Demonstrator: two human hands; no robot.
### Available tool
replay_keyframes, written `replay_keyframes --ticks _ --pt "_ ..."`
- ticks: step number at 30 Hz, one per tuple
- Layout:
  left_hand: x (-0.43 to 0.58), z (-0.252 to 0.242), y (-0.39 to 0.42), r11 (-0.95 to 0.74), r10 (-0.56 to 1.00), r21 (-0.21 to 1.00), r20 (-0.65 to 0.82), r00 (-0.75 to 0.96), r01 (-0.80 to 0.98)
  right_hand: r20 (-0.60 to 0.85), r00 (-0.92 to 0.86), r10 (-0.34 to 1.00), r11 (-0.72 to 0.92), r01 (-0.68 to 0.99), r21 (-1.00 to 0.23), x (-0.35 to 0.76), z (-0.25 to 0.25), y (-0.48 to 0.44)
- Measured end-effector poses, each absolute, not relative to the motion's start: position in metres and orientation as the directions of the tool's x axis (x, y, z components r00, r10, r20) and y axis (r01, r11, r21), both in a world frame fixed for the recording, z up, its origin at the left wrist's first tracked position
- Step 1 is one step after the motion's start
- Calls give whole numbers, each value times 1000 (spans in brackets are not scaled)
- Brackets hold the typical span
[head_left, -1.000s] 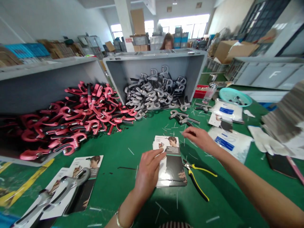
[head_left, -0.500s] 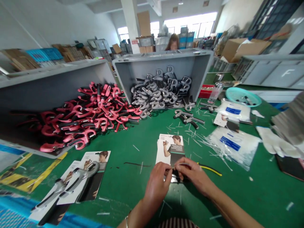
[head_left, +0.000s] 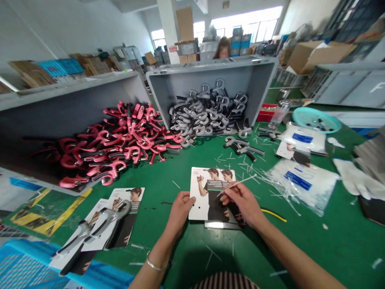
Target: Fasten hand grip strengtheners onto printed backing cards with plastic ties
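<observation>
Pinching a card [head_left: 212, 200] by its left edge, the left hand [head_left: 179, 209] held it partly over the near stack [head_left: 224, 225] — seemingly to keep its hole exposed — while the right hand [head_left: 240, 202] gripped a thin white tie [head_left: 250, 178] between narrowed fingertips.

holding a printed card [head_left: 198, 204] and a white strip [head_left: 247, 179]
pinching the card's left edge in the left hand [head_left: 179, 209], the strip in the right hand [head_left: 243, 202]; facing 2 gray bins [head_left: 164, 86] of hand grips [head_left: 132, 134], red and gray
</observation>
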State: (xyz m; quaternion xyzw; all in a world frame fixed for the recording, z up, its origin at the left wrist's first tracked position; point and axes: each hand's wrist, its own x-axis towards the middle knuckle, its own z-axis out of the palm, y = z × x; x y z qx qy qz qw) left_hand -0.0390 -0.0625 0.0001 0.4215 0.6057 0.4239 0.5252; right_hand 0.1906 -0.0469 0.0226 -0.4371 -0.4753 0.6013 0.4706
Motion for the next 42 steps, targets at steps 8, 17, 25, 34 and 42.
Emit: replay_keyframes --ticks 8,17,25,34,42 --pt "-69 24 -99 357 922 918 -376 -93 -171 17 -337 941 5 -39 -999 139 1 -35" --pt "-50 -16 -94 251 930 916 -318 -185 -312 221 -271 937 280 203 -938 139 -8 -50" --pt "-36 -7 -86 143 987 966 -123 -108 213 251 -380 890 331 162 -930 145 0 -49" --pt "-59 31 -115 21 977 858 -127 173 512 110 -395 912 170 120 -978 160 -2 -53" --pt "-60 24 -109 -203 959 792 42 280 575 98 -345 934 130 72 -989 156 -6 -53"
